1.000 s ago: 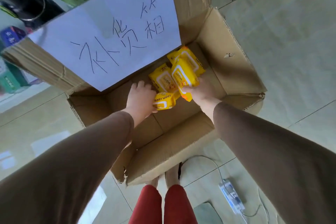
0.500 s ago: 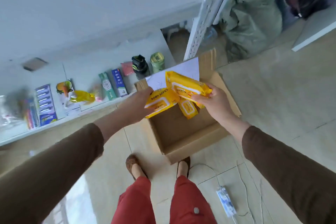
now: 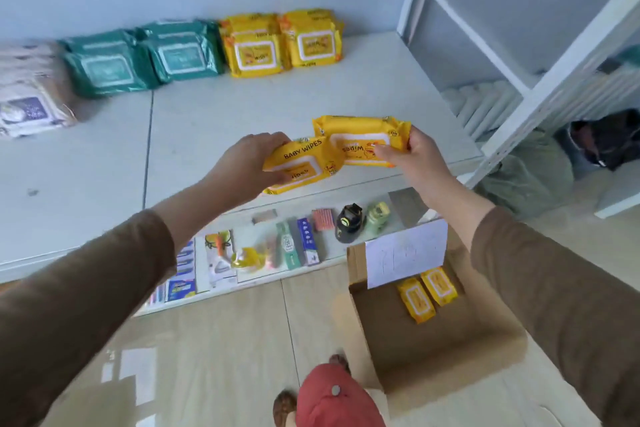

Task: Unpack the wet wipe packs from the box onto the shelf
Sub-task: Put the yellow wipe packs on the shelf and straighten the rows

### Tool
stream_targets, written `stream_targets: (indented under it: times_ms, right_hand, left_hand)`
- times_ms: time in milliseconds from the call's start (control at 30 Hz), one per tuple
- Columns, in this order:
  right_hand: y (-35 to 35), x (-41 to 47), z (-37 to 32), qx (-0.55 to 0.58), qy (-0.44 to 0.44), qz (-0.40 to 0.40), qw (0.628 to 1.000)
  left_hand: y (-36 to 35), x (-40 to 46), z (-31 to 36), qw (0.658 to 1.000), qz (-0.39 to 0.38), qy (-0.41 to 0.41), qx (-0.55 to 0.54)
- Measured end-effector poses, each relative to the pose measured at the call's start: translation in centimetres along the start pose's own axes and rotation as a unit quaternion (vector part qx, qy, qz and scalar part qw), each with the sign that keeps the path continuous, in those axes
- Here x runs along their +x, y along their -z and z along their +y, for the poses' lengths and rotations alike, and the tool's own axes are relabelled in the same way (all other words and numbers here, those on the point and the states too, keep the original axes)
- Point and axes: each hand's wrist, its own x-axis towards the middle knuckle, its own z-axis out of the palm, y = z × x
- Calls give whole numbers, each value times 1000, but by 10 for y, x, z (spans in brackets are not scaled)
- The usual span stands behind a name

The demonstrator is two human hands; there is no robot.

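While both arms reach forward over the shelf, the scene reads as follows.

Left hand: the left hand (image 3: 251,163) is closed around the left end of a yellow plastic wet wipe pack printed "BABY WIPES" (image 3: 301,166), fingers curled under it and thumb on top.
Right hand: the right hand (image 3: 417,152) is closed on the right end of a second yellow wet wipe pack with a white-framed flap (image 3: 360,140), thumb lying across its face.
Held packs: both are in the air above the front part of the shelf; the two touch, the right one's near edge overlapping the left one's top corner.
Shelf: a pale grey flat shelf board (image 3: 207,107) with a seam running front to back.
Packs on the shelf: two stacks of yellow wipe packs (image 3: 282,42) stand at the back against the wall, just beside dark green wipe packs (image 3: 145,57), then pale pink-white packs (image 3: 31,94) at the far left.
Box: a brown cardboard box (image 3: 433,340) sits open on the floor below the right arm, a white paper sheet (image 3: 407,251) on its far flap.
Packs in the box: two small yellow wipe packs (image 3: 427,293) lie side by side on its bottom.
Lower shelf: small assorted goods (image 3: 298,241) in a row, too blurred to name.
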Motion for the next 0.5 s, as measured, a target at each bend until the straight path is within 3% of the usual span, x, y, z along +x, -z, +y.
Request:
stream_targets:
  times_ms: [233,500]
  right_hand:
    - [-24,125,-30,8,17,4,1000]
    - [-38,284,-7,-19,-23,-69,997]
  left_hand:
    - [44,92,-54,998,53,10,20]
    - [58,219,-107,994,14,98,36]
